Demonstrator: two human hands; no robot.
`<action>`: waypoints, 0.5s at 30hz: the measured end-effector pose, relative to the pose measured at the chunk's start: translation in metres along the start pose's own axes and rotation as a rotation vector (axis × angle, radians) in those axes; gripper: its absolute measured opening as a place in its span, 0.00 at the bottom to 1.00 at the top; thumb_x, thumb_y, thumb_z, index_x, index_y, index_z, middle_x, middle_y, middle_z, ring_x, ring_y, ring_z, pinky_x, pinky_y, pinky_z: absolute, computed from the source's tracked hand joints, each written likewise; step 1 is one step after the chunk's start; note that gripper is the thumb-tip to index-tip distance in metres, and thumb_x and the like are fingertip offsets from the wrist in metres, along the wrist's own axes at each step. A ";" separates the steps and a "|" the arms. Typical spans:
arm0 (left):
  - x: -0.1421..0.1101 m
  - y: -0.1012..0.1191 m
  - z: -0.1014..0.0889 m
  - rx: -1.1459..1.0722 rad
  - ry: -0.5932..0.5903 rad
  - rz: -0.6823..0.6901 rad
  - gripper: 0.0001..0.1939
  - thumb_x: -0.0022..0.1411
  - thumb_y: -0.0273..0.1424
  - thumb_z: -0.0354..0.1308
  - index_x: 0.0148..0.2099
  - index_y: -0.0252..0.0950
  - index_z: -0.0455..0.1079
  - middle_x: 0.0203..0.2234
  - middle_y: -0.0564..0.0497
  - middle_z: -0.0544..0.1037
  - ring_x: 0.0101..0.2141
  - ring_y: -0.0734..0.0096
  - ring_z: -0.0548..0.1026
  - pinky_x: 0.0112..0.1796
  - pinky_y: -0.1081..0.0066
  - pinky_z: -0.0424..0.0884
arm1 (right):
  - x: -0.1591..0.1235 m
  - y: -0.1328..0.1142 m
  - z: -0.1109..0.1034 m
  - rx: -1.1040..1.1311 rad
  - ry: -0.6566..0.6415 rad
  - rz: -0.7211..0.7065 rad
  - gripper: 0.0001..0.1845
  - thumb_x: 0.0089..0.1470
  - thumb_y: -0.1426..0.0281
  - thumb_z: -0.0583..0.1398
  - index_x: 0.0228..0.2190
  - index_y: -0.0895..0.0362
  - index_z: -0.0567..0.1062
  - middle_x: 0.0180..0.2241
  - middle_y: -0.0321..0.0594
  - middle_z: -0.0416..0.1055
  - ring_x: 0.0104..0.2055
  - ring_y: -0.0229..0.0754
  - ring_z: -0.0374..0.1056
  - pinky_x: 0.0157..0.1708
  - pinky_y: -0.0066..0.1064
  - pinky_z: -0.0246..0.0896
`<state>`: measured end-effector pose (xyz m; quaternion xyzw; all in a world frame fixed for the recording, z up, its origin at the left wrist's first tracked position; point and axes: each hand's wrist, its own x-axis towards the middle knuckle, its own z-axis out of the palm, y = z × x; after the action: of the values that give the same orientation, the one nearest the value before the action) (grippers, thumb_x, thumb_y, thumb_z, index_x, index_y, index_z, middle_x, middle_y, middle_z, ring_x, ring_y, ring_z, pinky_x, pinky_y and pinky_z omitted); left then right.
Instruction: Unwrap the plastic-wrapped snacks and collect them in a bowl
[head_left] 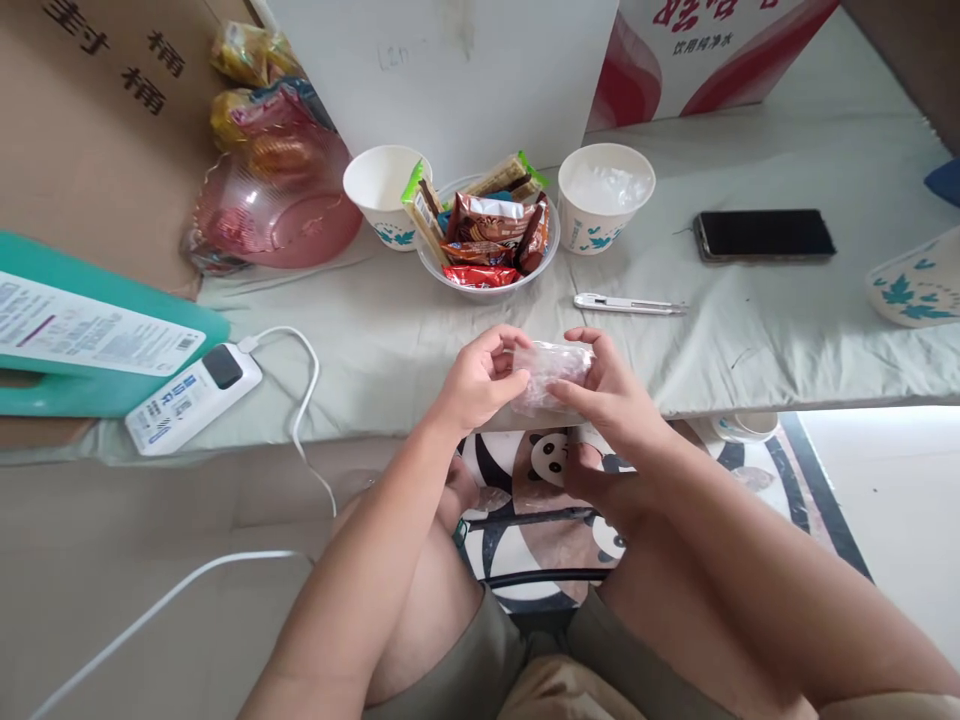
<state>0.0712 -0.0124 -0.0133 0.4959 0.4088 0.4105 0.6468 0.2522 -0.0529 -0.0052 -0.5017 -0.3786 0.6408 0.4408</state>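
Both hands hold a small clear plastic packet point(550, 372) over the front edge of the cloth-covered table point(750, 340). My left hand point(480, 380) pinches its left end with thumb and fingers curled. My right hand point(611, 395) grips its right side, fingers wrapped around it. What is inside the packet I cannot make out. Just beyond the hands stands a clear bowl point(489, 245) filled with several wrapped snacks.
Two paper cups point(381, 195) point(604, 195) flank the bowl. A white utility knife point(626, 304), a black phone point(763, 235), a third cup point(919, 285) lie right. Left: power bank point(191, 397) with cable, teal box point(82, 335), pink bowl point(285, 215), cardboard.
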 end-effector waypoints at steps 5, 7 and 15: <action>0.004 0.006 -0.003 -0.101 0.148 0.042 0.18 0.48 0.28 0.66 0.43 0.40 0.68 0.36 0.55 0.76 0.34 0.75 0.78 0.39 0.71 0.74 | 0.000 -0.015 -0.009 -0.257 0.307 -0.207 0.13 0.48 0.64 0.66 0.30 0.52 0.67 0.25 0.32 0.66 0.27 0.36 0.59 0.28 0.31 0.54; 0.005 0.009 -0.003 -0.103 0.191 0.049 0.13 0.50 0.29 0.64 0.40 0.39 0.67 0.32 0.56 0.74 0.31 0.76 0.75 0.37 0.71 0.74 | 0.011 -0.037 -0.017 -0.466 0.482 -0.349 0.11 0.51 0.67 0.64 0.28 0.51 0.64 0.24 0.32 0.62 0.26 0.37 0.55 0.27 0.32 0.50; 0.010 0.015 -0.006 -0.105 0.214 0.063 0.08 0.52 0.30 0.62 0.36 0.39 0.67 0.24 0.58 0.71 0.25 0.78 0.71 0.32 0.72 0.70 | 0.115 -0.137 -0.037 -1.432 0.580 -0.533 0.16 0.55 0.82 0.54 0.41 0.61 0.77 0.50 0.53 0.72 0.47 0.42 0.67 0.46 0.36 0.58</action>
<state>0.0666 0.0016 -0.0012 0.4274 0.4377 0.5019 0.6114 0.3012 0.1022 0.0785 -0.7008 -0.6737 -0.0383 0.2315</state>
